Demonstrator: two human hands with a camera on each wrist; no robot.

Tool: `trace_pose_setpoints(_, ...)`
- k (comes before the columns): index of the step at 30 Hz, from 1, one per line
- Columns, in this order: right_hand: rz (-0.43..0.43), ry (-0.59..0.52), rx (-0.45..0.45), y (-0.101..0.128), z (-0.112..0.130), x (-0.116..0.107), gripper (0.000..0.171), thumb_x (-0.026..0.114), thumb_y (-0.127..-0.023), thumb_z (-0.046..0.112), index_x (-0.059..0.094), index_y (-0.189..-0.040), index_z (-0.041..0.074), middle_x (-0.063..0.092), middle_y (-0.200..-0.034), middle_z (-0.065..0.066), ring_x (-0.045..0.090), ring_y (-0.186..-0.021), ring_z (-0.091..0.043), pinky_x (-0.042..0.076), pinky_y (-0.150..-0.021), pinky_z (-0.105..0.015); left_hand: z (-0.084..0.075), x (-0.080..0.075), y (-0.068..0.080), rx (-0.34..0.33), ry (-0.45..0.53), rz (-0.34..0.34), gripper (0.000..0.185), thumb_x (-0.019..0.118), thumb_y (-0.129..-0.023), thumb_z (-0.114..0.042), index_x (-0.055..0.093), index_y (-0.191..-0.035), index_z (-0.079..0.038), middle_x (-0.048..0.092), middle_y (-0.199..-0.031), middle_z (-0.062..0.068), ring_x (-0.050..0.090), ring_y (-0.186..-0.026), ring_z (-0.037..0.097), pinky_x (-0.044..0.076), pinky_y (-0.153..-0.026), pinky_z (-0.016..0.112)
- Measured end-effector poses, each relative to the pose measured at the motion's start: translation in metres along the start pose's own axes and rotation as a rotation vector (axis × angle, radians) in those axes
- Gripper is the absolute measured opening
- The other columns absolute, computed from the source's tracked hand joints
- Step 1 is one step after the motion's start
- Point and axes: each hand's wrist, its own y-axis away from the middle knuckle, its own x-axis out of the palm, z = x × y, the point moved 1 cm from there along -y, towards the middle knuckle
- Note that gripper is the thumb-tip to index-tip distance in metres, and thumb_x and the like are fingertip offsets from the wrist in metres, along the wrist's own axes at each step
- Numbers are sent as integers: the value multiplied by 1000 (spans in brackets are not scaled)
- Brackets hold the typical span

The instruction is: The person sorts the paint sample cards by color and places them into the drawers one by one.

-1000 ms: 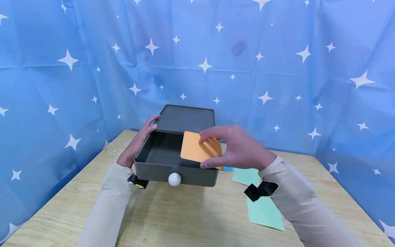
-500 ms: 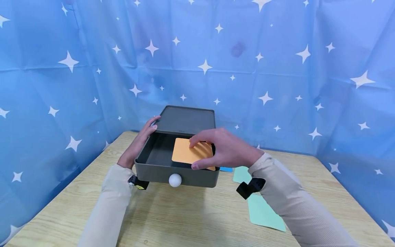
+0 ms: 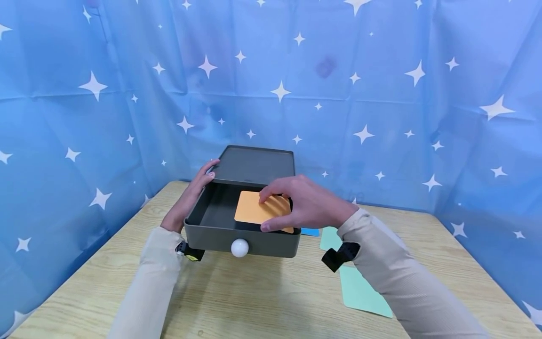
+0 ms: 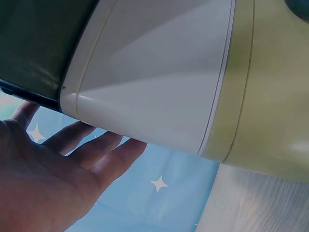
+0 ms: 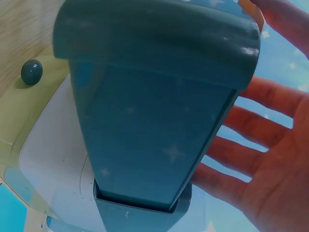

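Note:
A dark grey drawer (image 3: 271, 243) with a white round knob (image 3: 239, 247) stands pulled out of a box (image 3: 256, 165). My right hand (image 3: 309, 202) holds an orange card (image 3: 247, 208) over the drawer's right part, thumb near the front rim and index finger on the card. Only an orange sliver (image 5: 253, 9) shows in the right wrist view. My left hand (image 3: 190, 197) rests against the box's left side, fingers extended. From the left wrist, my left hand (image 4: 58, 179) lies along the edge of the white and yellow-green side panel (image 4: 149, 82).
Right of the box, a mint green card (image 3: 365, 293) lies on the wooden table (image 3: 237, 301). A second green card (image 3: 330, 239) and a blue piece (image 3: 310, 232) are partly hidden. A blue star-patterned curtain (image 3: 317, 122) surrounds the table.
My right hand has moved left and slightly down with the orange card, bringing it lower into the drawer. Over the last half second it has hardly moved. The left hand has stayed put.

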Motion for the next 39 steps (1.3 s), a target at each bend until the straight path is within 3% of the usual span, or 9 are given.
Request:
trace_pose_setpoints(13,12,-3,22,0,-5,2,40,79,-83,46,70,-115,24,70,-111,8,57,-88,-13,47,-73,-31,2,1,0,-11,11,7,61,31,-106,-51,12,-161,-35,-2,-171,0,13,-154,39,22,-116,71)
trace_pose_setpoints(17,25,-39,17,0,-7,3,37,77,-87,40,71,-116,18,73,-110,2,68,-96,-16,56,-85,-34,1,2,0,-4,18,11,61,30,-106,-50,12,-162,-33,-2,-171,2,14,-153,40,22,-115,71)
trace_pose_setpoints(20,33,-60,11,0,-8,3,38,76,-89,35,71,-118,12,75,-115,-3,71,-108,-19,56,-97,-38,1,2,0,-1,22,10,60,30,-106,-48,12,-162,-33,-1,-171,2,15,-152,40,23,-115,71)
trace_pose_setpoints(25,25,-58,2,1,-9,2,36,77,-88,31,70,-117,11,74,-113,-6,71,-105,-22,57,-95,-37,3,1,0,1,22,11,60,30,-106,-49,12,-161,-34,-3,-171,-1,13,-153,39,23,-115,71)
trace_pose_setpoints(33,-12,-91,0,9,-11,-7,28,78,-88,22,70,-112,10,75,-103,-3,73,-93,-11,59,-89,-31,3,0,0,3,18,20,60,30,-106,-49,12,-161,-35,-4,-171,-1,11,-154,38,23,-116,70)
trace_pose_setpoints(39,-110,-40,-3,23,-21,-19,21,79,-87,18,72,-106,13,75,-97,4,71,-89,-6,59,-85,-29,0,-2,0,4,19,21,60,30,-106,-48,11,-161,-34,-4,-171,1,12,-154,40,22,-115,71)
